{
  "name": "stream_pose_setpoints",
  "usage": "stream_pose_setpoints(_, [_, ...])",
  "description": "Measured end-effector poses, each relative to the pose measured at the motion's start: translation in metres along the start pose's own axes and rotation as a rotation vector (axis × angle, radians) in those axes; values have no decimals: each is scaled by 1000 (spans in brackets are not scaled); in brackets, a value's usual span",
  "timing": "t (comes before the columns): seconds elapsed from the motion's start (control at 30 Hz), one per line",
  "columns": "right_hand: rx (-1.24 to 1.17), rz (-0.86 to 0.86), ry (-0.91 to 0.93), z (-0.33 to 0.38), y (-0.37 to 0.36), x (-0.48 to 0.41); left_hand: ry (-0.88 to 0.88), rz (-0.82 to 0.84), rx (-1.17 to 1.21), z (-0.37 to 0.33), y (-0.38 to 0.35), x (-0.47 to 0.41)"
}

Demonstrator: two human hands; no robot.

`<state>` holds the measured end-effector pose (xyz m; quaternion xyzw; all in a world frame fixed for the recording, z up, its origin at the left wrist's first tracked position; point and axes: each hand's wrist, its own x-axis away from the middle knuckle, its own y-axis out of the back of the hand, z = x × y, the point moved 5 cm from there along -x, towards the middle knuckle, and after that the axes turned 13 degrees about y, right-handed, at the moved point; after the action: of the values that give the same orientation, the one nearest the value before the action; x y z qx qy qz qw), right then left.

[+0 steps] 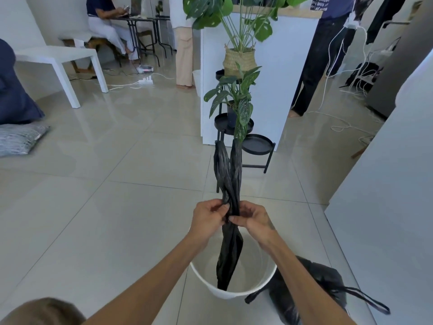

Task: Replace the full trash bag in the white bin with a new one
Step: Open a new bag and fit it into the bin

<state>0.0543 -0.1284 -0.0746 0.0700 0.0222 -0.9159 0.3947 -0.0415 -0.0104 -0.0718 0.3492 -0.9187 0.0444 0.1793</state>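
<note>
Full bag (311, 292) out, on floor at 3 o'clock of white bin (234, 293). Bin bare inside. New bag (230, 254), unopened, dangles into it; left hand (208, 219) and right hand (254, 219) both pinch it (mouth unfound, we judge). Left: open, line rim.
</note>
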Motion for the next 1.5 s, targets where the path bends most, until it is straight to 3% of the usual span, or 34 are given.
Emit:
stream_pose_setpoints(0.17, [-51,-4,-20,-2,2,0,49,-12,56,0,7,2])
stream_pose_setpoints(0.37, [-62,-188,-95,-9,32,2,87,-88,67,6,33,-7])
stream_pose_setpoints(0.53, [20,-416,-121,-11,63,-5,41,-171,-120,8,64,-19])
stream_pose_setpoints(0.8, [168,-603,-172,-30,78,-8,-96,-262,-486,6,98,-26])
stream_pose_setpoints(0.93, [205,-621,-212,-43,77,0,-64,-83,-680,12,99,-20])
stream_pose_setpoints(1.03, [201,-571,-206,-43,78,3,128,268,-860,9,112,-16])
stream_pose_setpoints(1.1, [201,-541,-202,-44,82,3,271,381,-876,-3,129,-17])
stream_pose_setpoints(1.17, [193,-500,-197,-45,84,3,287,323,-770,-25,143,-25])
stream_pose_setpoints(1.27, [179,-446,-175,-49,86,1,125,122,-588,-59,138,-40])
stream_pose_setpoints(1.33, [189,-428,-180,-53,85,-1,47,223,-564,-68,104,-37])
stream_pose_setpoints(1.43, [212,-385,-193,-56,83,-5,24,442,-790,-47,37,-28])
stream_pose_setpoints(1.5, [232,-346,-194,-56,84,-6,-36,413,-1048,-23,11,-35])
